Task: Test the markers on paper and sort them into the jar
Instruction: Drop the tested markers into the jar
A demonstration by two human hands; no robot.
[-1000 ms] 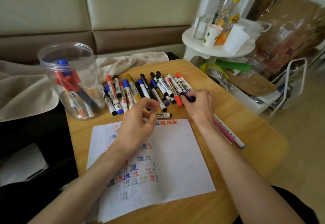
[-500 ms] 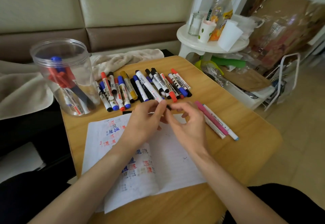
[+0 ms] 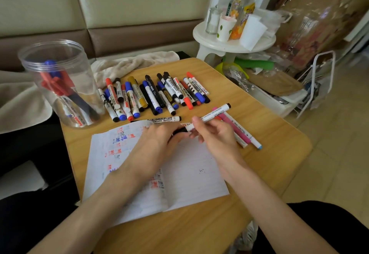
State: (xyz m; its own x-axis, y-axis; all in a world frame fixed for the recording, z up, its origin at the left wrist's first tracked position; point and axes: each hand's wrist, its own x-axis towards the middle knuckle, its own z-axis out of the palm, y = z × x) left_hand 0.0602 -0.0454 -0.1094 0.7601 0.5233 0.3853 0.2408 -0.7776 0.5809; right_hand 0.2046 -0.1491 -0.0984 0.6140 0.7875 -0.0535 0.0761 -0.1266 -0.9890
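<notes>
A: Left to right?
B: Jar (image 3: 60,86) far left on worktop (image 3: 269,154); left hand (image 3: 157,144) pinching black cap (image 3: 182,130); marker (image 3: 217,111) above paper (image 3: 191,174); right hand (image 3: 215,136) gripping barrel.
A: Uncapping well?
B: Pull straight apart; brace barrel; keep cap for resealing.

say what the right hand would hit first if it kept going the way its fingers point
Probably the lone whiteboard marker lying past the paper: the right hand, pinching a white-barrelled marker, points up-left toward its capped end. Hand height over the table is unclear.

"TEBOARD MARKER" on lying marker (image 3: 159,119)
</notes>
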